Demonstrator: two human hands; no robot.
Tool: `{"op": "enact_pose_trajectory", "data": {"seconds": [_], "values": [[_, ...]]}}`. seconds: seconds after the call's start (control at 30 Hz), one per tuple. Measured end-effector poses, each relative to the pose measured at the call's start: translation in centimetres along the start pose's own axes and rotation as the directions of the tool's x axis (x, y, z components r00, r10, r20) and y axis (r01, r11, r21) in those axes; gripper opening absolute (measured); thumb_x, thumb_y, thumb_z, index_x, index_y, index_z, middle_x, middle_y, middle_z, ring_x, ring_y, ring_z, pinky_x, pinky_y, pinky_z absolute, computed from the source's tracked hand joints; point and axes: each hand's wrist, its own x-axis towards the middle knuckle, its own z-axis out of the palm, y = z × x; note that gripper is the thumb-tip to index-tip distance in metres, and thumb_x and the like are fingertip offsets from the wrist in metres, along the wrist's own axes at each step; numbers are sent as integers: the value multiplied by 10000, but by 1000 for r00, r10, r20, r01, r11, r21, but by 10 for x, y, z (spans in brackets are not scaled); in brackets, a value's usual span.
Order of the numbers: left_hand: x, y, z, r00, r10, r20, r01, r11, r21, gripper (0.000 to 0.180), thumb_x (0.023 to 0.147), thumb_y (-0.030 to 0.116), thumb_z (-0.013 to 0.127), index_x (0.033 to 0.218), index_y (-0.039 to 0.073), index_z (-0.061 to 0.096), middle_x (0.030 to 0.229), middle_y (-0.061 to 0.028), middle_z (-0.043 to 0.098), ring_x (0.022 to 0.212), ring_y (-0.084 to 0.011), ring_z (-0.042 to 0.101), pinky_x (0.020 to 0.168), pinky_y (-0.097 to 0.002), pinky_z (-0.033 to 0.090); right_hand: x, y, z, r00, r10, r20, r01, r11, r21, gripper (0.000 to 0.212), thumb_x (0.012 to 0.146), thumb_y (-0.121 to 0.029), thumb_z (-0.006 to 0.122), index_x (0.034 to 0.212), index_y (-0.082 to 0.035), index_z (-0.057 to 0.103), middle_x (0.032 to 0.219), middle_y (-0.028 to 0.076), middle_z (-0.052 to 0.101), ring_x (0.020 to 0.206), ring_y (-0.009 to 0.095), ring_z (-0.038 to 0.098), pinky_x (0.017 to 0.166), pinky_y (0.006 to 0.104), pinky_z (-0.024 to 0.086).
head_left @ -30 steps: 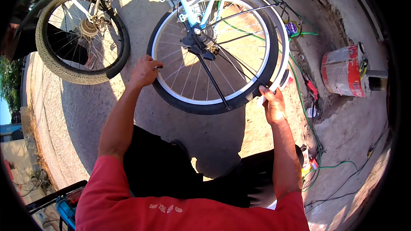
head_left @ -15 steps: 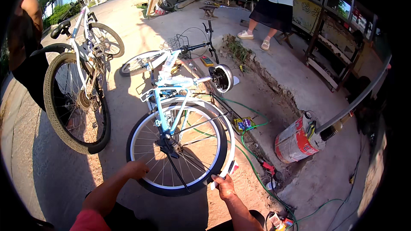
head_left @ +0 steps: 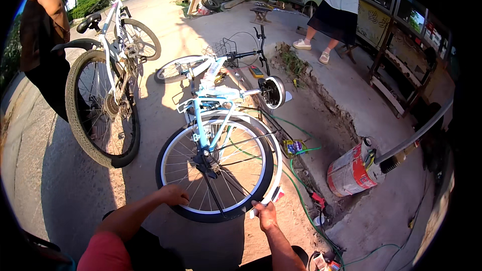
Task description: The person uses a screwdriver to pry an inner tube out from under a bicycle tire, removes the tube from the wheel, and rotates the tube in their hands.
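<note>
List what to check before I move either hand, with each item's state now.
1. Right hand closed at the end of the white fender: ok.
2. Left hand gripping firmly at the lower left of the rear tyre: cannot tell; it is there, but its fingertips are hidden.
3. Blue bicycle supported: ok, it lies on its side on the ground.
4. White bicycle apart from the rear tyre: ok, ground shows between them.
5. Green hose clear of the wheel: not ok, a green stretch shows through the spokes.
6. Person in the dark skirt well away: ok.
</note>
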Motion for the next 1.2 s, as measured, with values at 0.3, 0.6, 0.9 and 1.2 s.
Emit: {"op": "enact_pose_trajectory", "data": {"seconds": [0.3,0.6,0.9,1.2], "values": [[2,0,3,994,-108,6,108,989,-106,321,915,316,594,1078,73,726,982,-103,716,906,-241,666,812,-361,501,3,9,1,999,-5,-40,5,1000,12,215,792,-154,740,842,-77,546,695,-18,520,571,97,503,524,264,458],[4,5,4,991,-133,-15,128,975,-183,411,930,384,585,1098,33,716,1014,-122,720,921,-245,675,829,-363,508,2,2,6,999,31,-40,-28,997,68,220,778,-138,771,843,-55,578,696,-16,550,577,96,512,521,267,399],[9,7,6,991,-131,-26,127,985,-121,419,912,398,606,1106,46,721,1028,-114,724,916,-230,678,815,-364,512,6,6,1,1000,31,-6,-30,999,43,229,781,-162,776,854,-62,584,714,-15,561,600,94,513,539,265,396],[11,7,16,991,-25,-128,-3,977,-215,410,913,409,592,1024,46,748,958,-156,718,870,-285,680,806,-398,509,4,0,1,1000,31,-2,-31,999,24,224,784,-160,772,855,-49,591,711,-9,567,604,99,519,544,262,401]]}}
